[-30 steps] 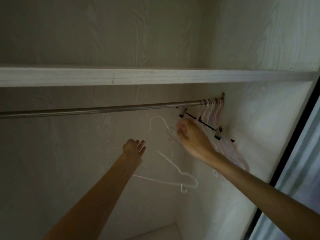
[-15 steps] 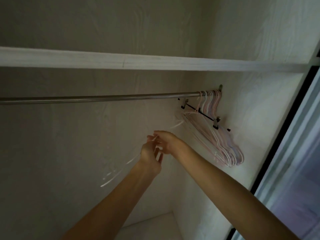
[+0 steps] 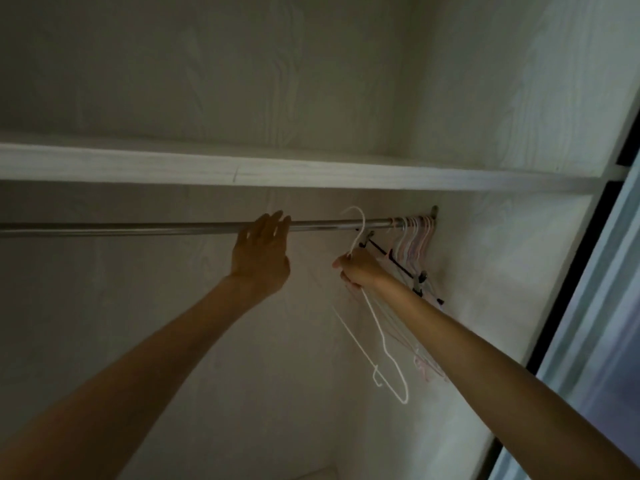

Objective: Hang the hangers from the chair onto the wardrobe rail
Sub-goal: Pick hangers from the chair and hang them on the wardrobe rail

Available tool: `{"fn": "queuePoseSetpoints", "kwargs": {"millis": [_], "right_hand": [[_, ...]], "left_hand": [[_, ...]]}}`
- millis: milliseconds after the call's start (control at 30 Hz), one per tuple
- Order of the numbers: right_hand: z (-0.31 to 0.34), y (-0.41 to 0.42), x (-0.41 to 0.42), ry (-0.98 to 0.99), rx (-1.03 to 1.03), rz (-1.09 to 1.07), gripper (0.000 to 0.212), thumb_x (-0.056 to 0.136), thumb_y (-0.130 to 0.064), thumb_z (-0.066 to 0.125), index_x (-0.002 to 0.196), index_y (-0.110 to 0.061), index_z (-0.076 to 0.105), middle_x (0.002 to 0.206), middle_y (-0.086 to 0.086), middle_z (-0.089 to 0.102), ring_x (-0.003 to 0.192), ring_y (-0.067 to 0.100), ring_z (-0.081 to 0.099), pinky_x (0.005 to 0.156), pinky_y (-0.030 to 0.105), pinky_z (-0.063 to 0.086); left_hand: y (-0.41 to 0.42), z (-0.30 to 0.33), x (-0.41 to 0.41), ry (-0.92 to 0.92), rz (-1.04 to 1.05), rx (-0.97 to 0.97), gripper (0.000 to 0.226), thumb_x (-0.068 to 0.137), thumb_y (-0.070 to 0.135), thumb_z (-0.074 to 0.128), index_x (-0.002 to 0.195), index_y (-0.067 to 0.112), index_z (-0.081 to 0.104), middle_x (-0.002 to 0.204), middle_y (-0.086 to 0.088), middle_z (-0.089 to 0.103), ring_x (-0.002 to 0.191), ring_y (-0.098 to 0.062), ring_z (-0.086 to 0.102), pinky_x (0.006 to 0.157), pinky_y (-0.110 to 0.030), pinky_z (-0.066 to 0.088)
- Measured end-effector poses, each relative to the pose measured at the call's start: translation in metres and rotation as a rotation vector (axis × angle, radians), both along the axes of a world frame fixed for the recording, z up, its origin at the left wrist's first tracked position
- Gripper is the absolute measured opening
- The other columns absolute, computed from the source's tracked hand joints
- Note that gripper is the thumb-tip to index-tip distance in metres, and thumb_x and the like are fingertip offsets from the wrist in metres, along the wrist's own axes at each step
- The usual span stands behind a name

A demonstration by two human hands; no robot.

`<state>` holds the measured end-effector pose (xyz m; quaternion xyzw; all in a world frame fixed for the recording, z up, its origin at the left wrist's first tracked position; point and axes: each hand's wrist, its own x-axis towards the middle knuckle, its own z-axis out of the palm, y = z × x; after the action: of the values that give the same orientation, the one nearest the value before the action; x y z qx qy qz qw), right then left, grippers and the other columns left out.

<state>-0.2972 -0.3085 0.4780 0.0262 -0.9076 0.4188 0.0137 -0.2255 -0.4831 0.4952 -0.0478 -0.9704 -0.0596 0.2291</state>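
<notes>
A metal wardrobe rail (image 3: 138, 228) runs left to right under a white shelf. My right hand (image 3: 358, 271) grips a thin white hanger (image 3: 384, 344) just below its hook. The hook rises in front of the rail, and whether it sits on the rail I cannot tell. My left hand (image 3: 261, 251) reaches up with straight fingers whose tips touch the rail, holding nothing. Several pale pink and white hangers (image 3: 414, 237) hang bunched at the rail's right end, beside a black clip hanger (image 3: 398, 263).
The white shelf (image 3: 311, 173) sits just above the rail. The wardrobe's right side wall (image 3: 502, 271) is close behind the bunched hangers. A dark door frame and a sliding door (image 3: 595, 289) border the right edge. The chair is out of view.
The white hanger passed from my left hand to my right, which lifted its hook to the rail. My left hand let go and rose to touch the rail.
</notes>
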Motion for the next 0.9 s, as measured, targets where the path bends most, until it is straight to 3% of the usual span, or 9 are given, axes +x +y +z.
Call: {"fn": "queuePoseSetpoints", "kwargs": {"millis": [100, 333, 433, 500, 533, 600, 700, 800, 900], "right_hand": [[0.012, -0.001, -0.008, -0.005, 0.033, -0.004, 0.026, 0.094, -0.01, 0.047, 0.105, 0.01, 0.059, 0.064, 0.01, 0.053, 0.039, 0.013, 0.044, 0.035, 0.018, 0.033], [-0.004, -0.003, -0.019, -0.098, 0.067, -0.059, 0.008, 0.09, -0.004, 0.049, 0.083, -0.002, 0.049, 0.061, 0.007, 0.054, 0.039, 0.013, 0.051, 0.04, 0.022, 0.037], [-0.016, 0.003, -0.019, -0.149, 0.014, -0.079, 0.027, 0.094, -0.006, 0.045, 0.116, 0.011, 0.046, 0.066, 0.009, 0.058, 0.031, 0.006, 0.054, 0.035, 0.015, 0.043], [-0.02, 0.009, -0.021, -0.136, -0.011, -0.079, 0.058, 0.094, -0.018, 0.05, 0.138, 0.011, 0.028, 0.105, 0.016, 0.063, 0.082, 0.019, 0.07, 0.079, 0.03, 0.057], [-0.02, 0.013, -0.019, -0.055, 0.037, -0.093, 0.074, 0.092, -0.027, 0.055, 0.145, 0.007, 0.016, 0.134, 0.019, 0.049, 0.117, 0.027, 0.056, 0.102, 0.035, 0.044], [-0.013, 0.017, -0.012, 0.277, 0.105, -0.175, 0.089, 0.086, -0.037, 0.062, 0.148, -0.001, 0.009, 0.152, 0.016, 0.023, 0.139, 0.03, 0.026, 0.114, 0.039, 0.027], [0.006, 0.017, -0.003, 0.779, 0.31, -0.206, 0.076, 0.082, -0.037, 0.065, 0.143, -0.012, 0.027, 0.14, 0.01, 0.038, 0.129, 0.027, 0.035, 0.107, 0.037, 0.03], [0.011, 0.02, -0.015, 0.838, 0.704, -0.016, 0.071, 0.084, -0.044, 0.06, 0.142, -0.013, 0.033, 0.138, 0.009, 0.04, 0.126, 0.028, 0.037, 0.104, 0.037, 0.023], [0.008, 0.034, -0.028, 0.877, 0.879, 0.016, 0.063, 0.078, -0.037, 0.068, 0.132, -0.01, 0.048, 0.127, 0.011, 0.052, 0.118, 0.03, 0.048, 0.101, 0.036, 0.018]], "left_hand": [[0.002, -0.004, -0.014, -0.071, 0.115, -0.145, 0.075, 0.095, 0.028, 0.042, 0.15, 0.017, -0.008, 0.159, 0.001, -0.008, 0.148, -0.02, -0.004, 0.119, -0.042, 0.003], [0.0, -0.012, -0.012, 0.037, 0.18, -0.285, 0.088, 0.089, 0.028, 0.054, 0.15, 0.016, -0.009, 0.16, 0.0, 0.0, 0.148, -0.019, 0.003, 0.119, -0.041, 0.001], [0.002, -0.012, -0.012, 0.017, 0.175, -0.249, 0.095, 0.086, 0.034, 0.058, 0.15, 0.017, -0.01, 0.16, 0.001, -0.002, 0.148, -0.019, 0.001, 0.119, -0.041, 0.002], [0.002, -0.012, -0.012, 0.019, 0.164, -0.221, 0.097, 0.084, 0.035, 0.06, 0.15, 0.018, -0.009, 0.16, 0.002, -0.001, 0.148, -0.018, 0.001, 0.119, -0.041, 0.004], [0.002, -0.013, -0.013, 0.021, 0.162, -0.211, 0.098, 0.083, 0.035, 0.061, 0.15, 0.018, -0.008, 0.16, 0.002, 0.0, 0.148, -0.018, 0.002, 0.119, -0.041, 0.005], [0.003, -0.015, -0.014, 0.029, 0.163, -0.201, 0.1, 0.082, 0.035, 0.062, 0.15, 0.018, -0.008, 0.16, 0.002, 0.0, 0.148, -0.019, 0.002, 0.119, -0.042, 0.006], [0.002, -0.019, -0.016, 0.047, 0.169, -0.196, 0.099, 0.083, 0.036, 0.061, 0.15, 0.018, -0.01, 0.16, 0.001, -0.001, 0.148, -0.019, 0.0, 0.12, -0.042, 0.005], [-0.001, -0.02, -0.015, 0.068, 0.153, -0.181, 0.097, 0.083, 0.034, 0.06, 0.15, 0.021, -0.009, 0.16, 0.003, 0.0, 0.148, -0.018, 0.0, 0.119, -0.041, 0.004], [-0.003, -0.019, -0.015, 0.066, 0.132, -0.114, 0.096, 0.082, 0.032, 0.062, 0.15, 0.024, -0.006, 0.159, 0.005, 0.003, 0.148, -0.015, 0.001, 0.119, -0.041, 0.003]]}}
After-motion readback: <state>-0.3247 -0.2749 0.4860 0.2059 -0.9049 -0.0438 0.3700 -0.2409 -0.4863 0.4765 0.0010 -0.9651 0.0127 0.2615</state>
